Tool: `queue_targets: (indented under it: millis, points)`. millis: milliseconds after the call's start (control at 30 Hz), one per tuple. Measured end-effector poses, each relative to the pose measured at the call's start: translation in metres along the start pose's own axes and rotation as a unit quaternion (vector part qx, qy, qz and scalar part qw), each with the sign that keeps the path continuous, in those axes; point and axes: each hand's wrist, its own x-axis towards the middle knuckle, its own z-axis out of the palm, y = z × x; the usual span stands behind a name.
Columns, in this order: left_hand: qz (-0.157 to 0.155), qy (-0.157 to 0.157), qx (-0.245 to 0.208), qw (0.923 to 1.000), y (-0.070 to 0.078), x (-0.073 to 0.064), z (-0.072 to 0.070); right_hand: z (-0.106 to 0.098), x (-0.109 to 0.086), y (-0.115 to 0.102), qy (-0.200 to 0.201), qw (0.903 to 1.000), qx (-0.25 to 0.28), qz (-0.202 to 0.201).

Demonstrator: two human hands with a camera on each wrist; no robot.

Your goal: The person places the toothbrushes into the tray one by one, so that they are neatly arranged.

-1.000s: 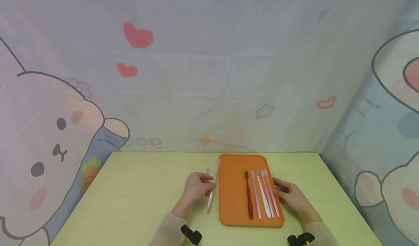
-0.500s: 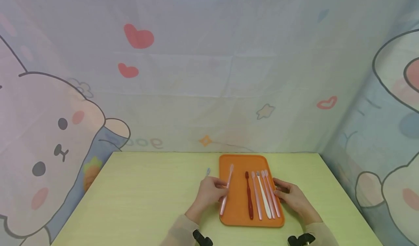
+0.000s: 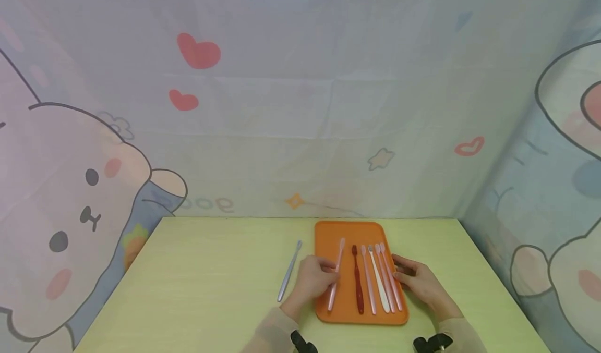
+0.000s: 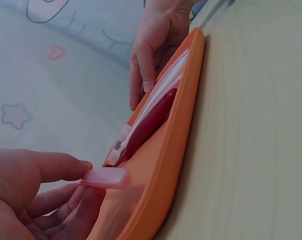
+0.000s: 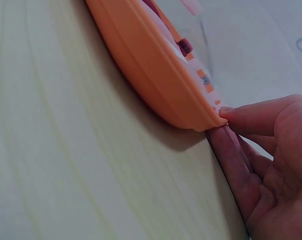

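Observation:
My left hand (image 3: 315,279) pinches a pink toothbrush (image 3: 340,250) between thumb and fingers over the left part of an orange tray (image 3: 349,230). In the left wrist view the pink handle end (image 4: 108,177) sticks out from the fingertips above the tray floor. My right hand (image 3: 422,285) grips the tray's right rim, thumb on top and fingers underneath, as the right wrist view shows. Inside the tray, a dark red toothbrush (image 3: 358,282), a white toothbrush (image 3: 378,282) and several pink toothbrushes (image 3: 368,282) lie side by side, heads toward the far end.
A blue-grey toothbrush (image 3: 289,272) lies on the pale yellow-green table (image 3: 211,275), left of the tray and beside my left hand. A cartoon-printed cloth (image 3: 291,108) hangs behind the table and along its sides.
My left hand has carried the pink toothbrush rightward from beside the tray to over it. The blue-grey toothbrush has come into full view. My right hand has stayed at the rim.

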Motion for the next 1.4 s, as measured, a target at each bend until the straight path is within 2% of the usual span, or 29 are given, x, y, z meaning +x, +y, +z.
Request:
queue_targets:
  millis: [100, 500, 833, 1167, 1400]
  points:
    - [0.007, 0.003, 0.002, 1.0000, -0.002, 0.001, 0.006, -0.001, 0.000, 0.001, -0.003, 1.0000, -0.005, -0.004]
    - [-0.009, 0.014, -0.004, 0.9998, -0.001, 0.002, 0.023, -0.001, 0.000, 0.001, -0.008, 1.0000, 0.003, -0.003]
    - [-0.018, 0.016, 0.007, 0.9997, 0.005, 0.000, 0.026, 0.000, 0.001, 0.002, -0.001, 0.9999, -0.001, -0.010]
    - [-0.032, 0.016, 0.004, 0.9993, 0.002, 0.003, 0.029, 0.000, 0.002, 0.002, 0.001, 0.9999, -0.005, -0.009]
    - [-0.023, 0.013, 0.013, 0.9996, 0.000, 0.005, 0.033, 0.000, 0.001, 0.002, 0.003, 0.9999, -0.004, -0.011]
